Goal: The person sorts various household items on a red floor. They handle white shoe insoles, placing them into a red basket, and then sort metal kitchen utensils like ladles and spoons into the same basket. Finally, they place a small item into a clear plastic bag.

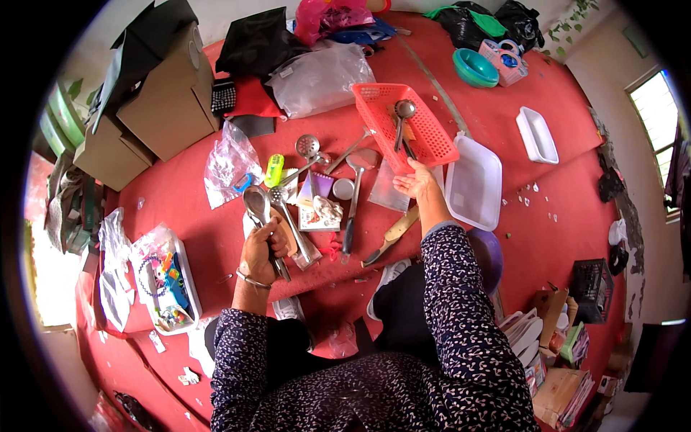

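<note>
Left hand [260,252] was clamped around a bunch of metal spoons [268,209], bowls pointing up. Right hand [416,181] gripped the near edge of the red plastic basket [425,129], tilted, with a ladle [403,115] inside. Between the hands: slotted spoon [309,147], spatula [355,194], knife [392,234], scattered on the red cloth [547,216]. White tray [475,183] lay just beside the basket. Cardboard boxes [158,101] far left; window [658,108] at right.

I see a steel ladle [257,204] and a slotted spoon [278,196] bunched upright-tilted, bowls up. A pink perforated basket [415,128] sits tipped, its near edge raised, a ladle [404,110] inside.
</note>
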`<action>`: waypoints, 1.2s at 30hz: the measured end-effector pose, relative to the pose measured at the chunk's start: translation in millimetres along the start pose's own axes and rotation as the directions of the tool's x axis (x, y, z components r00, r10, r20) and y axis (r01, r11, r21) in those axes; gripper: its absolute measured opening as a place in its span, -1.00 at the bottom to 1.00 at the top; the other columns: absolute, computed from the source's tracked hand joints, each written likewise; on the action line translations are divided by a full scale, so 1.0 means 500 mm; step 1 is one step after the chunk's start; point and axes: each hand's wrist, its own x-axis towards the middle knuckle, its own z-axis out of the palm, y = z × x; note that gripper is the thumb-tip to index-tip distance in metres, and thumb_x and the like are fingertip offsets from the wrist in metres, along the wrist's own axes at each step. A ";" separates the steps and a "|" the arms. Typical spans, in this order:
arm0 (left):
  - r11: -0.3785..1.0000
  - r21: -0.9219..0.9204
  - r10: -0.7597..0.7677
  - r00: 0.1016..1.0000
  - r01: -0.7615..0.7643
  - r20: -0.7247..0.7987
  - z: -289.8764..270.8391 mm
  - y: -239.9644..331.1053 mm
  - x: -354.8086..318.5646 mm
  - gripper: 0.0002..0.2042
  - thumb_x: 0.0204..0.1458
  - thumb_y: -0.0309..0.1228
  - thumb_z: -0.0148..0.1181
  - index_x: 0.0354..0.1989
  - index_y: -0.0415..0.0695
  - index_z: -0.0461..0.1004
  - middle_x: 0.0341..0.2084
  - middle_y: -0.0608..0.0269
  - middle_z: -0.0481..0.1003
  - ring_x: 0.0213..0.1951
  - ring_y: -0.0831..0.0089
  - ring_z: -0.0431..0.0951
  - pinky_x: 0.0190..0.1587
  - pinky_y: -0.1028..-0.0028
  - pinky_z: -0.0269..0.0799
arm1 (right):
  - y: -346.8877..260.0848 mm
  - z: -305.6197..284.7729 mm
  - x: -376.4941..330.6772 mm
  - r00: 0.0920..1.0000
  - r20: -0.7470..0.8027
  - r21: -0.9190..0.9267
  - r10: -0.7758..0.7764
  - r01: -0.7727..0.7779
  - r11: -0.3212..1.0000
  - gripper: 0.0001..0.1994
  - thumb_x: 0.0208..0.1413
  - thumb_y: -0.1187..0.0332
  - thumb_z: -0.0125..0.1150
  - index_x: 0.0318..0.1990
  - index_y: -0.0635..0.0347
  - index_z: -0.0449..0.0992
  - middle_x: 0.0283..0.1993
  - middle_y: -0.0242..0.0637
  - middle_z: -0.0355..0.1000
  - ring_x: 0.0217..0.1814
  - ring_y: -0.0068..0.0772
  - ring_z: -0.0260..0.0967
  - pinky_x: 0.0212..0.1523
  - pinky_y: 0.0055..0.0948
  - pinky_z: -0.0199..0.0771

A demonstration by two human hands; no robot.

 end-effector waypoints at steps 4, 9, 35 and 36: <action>0.999 0.030 0.012 1.000 -0.012 -0.002 0.008 0.000 0.005 -0.89 0.03 -0.44 -0.10 -0.35 -0.22 0.24 -0.76 0.44 0.09 -0.75 0.69 0.03 -0.74 0.67 -0.05 | -0.036 0.005 0.068 0.980 0.110 0.063 -0.164 0.157 0.986 -0.64 -0.05 0.44 -0.12 -0.05 0.32 0.10 -0.05 0.09 0.19 -0.14 0.09 0.26 -0.35 -0.05 0.46; 0.997 0.077 -0.017 1.000 0.018 -0.012 0.015 -0.005 -0.001 -0.92 0.05 -0.41 -0.12 -0.36 -0.12 0.26 -0.74 0.47 0.09 -0.71 0.71 0.05 -0.72 0.72 -0.01 | -0.150 0.002 0.070 0.970 0.122 0.132 -0.212 0.196 0.972 -0.66 0.08 0.33 -0.24 -0.14 0.52 0.10 -0.18 0.31 0.24 -0.18 0.29 0.26 -0.46 -0.15 0.51; 0.990 0.123 -0.070 0.997 0.072 -0.023 0.032 -0.024 0.007 -0.89 0.05 -0.40 -0.11 -0.32 -0.16 0.28 -0.73 0.48 0.08 -0.70 0.71 0.04 -0.71 0.72 -0.01 | -0.143 -0.101 0.042 0.924 0.051 -0.656 -0.380 0.318 0.685 -0.40 -0.10 -0.08 0.05 -0.08 0.31 0.29 -0.24 -0.01 0.38 -0.21 -0.20 0.37 -0.29 -0.24 0.37; 0.992 0.109 -0.069 0.997 0.071 -0.016 0.029 -0.026 0.012 -0.89 0.05 -0.40 -0.11 -0.31 -0.16 0.28 -0.73 0.48 0.08 -0.70 0.71 0.04 -0.71 0.72 -0.01 | -0.132 -0.126 0.058 0.894 0.032 -0.783 -0.447 0.300 0.545 -0.51 -0.09 -0.02 0.04 -0.22 0.30 0.37 -0.35 -0.05 0.41 -0.30 -0.22 0.39 -0.31 -0.25 0.38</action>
